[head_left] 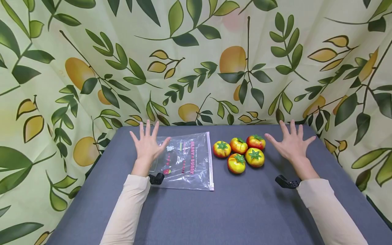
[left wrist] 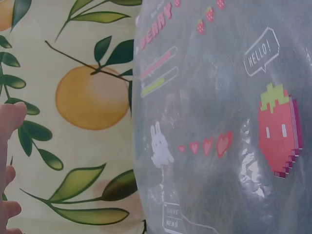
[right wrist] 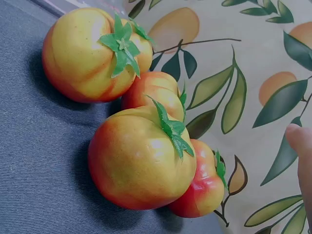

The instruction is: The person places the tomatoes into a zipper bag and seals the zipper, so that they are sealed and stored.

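Fingers spread and straight, my left hand (head_left: 147,146) hovers over the left end of a clear zip bag (head_left: 183,163) and holds nothing. The bag lies flat, its pale zip strip on the right, printed with a bunny and a strawberry (left wrist: 279,131). Just right of it sits a cluster of several red-and-yellow toy tomatoes (head_left: 236,163) with green leafy tops. Beyond them to the right, my right hand (head_left: 292,144) is also spread wide with nothing in it. In the right wrist view the tomatoes (right wrist: 141,161) stand close together, some touching.
A blue-grey cloth-covered table (head_left: 232,214) carries everything. Behind it and along both sides hangs a curtain (head_left: 202,81) printed with leaves and orange fruit. A black wrist camera mount (head_left: 157,178) sits on the left wrist, another mount (head_left: 287,182) on the right.
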### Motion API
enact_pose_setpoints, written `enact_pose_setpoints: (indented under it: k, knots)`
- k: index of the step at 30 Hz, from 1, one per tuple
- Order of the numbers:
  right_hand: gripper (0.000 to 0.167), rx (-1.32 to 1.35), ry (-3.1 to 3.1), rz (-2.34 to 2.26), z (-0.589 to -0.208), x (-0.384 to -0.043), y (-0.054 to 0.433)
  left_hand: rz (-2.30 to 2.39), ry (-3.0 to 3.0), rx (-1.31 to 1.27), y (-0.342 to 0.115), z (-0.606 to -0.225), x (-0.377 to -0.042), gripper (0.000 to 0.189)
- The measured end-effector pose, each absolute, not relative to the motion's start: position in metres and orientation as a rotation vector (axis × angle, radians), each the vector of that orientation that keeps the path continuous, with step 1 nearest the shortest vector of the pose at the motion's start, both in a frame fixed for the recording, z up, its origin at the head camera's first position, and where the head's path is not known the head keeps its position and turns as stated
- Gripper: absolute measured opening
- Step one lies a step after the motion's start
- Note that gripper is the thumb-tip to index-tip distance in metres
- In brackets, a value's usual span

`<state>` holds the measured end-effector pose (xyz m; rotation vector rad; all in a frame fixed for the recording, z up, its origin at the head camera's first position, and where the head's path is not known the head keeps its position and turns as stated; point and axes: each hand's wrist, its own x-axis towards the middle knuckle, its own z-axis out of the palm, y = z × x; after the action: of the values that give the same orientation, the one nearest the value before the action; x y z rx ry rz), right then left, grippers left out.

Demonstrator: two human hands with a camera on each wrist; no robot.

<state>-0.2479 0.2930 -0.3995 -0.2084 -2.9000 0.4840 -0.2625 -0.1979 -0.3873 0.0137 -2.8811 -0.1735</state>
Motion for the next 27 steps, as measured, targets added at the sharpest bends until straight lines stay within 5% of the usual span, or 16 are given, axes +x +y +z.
enact_pose_setpoints:
  k: [27]
  knots:
    - [0.047, -0.017, -2.608, 0.637, -0.395, -0.233, 0.269, -0.334, -2.582, -0.237, -0.195, -0.395, -0.231, 0.043]
